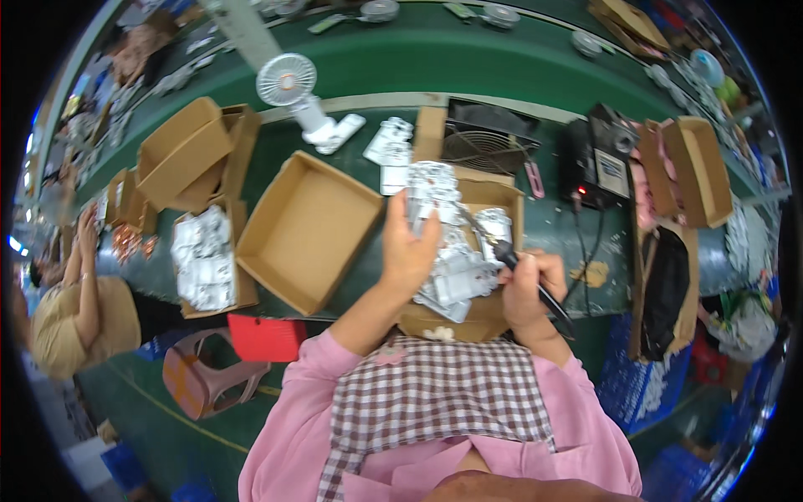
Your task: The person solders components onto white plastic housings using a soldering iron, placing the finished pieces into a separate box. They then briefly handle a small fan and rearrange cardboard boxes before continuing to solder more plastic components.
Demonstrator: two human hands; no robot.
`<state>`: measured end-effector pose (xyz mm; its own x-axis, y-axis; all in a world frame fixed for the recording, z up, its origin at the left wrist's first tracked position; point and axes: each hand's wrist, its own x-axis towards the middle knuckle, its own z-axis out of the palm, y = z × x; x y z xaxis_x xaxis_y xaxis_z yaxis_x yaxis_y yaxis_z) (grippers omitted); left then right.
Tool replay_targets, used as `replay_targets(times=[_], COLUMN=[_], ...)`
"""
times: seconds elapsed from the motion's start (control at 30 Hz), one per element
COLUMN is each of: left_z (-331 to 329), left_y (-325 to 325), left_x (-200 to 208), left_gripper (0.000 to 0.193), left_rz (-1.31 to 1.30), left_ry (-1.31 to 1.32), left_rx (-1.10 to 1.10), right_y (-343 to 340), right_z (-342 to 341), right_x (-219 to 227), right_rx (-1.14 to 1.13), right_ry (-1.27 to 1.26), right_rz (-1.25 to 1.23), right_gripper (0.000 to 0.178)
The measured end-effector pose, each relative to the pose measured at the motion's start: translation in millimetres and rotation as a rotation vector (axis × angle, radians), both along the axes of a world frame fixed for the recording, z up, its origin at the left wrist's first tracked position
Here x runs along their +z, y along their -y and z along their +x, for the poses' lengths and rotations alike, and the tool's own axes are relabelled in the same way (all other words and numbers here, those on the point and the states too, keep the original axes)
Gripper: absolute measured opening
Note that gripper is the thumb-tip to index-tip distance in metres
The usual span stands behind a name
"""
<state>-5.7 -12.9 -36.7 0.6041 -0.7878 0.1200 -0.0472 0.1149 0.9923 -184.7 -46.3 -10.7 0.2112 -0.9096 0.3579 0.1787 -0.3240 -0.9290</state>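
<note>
My left hand (410,249) grips a white plastic part (432,179) with small fittings on its face, thumb and fingers closed round its lower edge. In my right hand (533,289) is a soldering iron (554,306) with a black handle, held like a pen. Its tip points up and left, close to the white part; whether they touch I cannot tell. Under both hands, a heap of similar white parts (454,283) lies in a cardboard box (519,219). More white parts (391,149) rest on the bench just beyond my left hand.
An open cardboard box (305,230) stands left, beside a box of white parts (203,259). Behind are a white desk fan (287,81) and a black-grilled fan unit (481,151). A black soldering station (598,163) with cables sits right. Another person (79,322) works at far left.
</note>
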Motion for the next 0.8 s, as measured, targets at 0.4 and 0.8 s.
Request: replay_targets(times=[0.4,0.8], left_z=[-6,-5], left_y=[1,1], left_x=[13,13], left_gripper=[0.035,0.036], left_rz=[0.041,0.03], left_ry=[-0.229,-0.278], left_rx=[-0.039,-0.067], right_y=[3,6], right_z=[2,6], right_x=[5,4], right_rx=[0.026,0.034], right_ry=[-0.083,-0.129], right_rz=[-0.009,-0.051], right_gripper=[0.012,0.015])
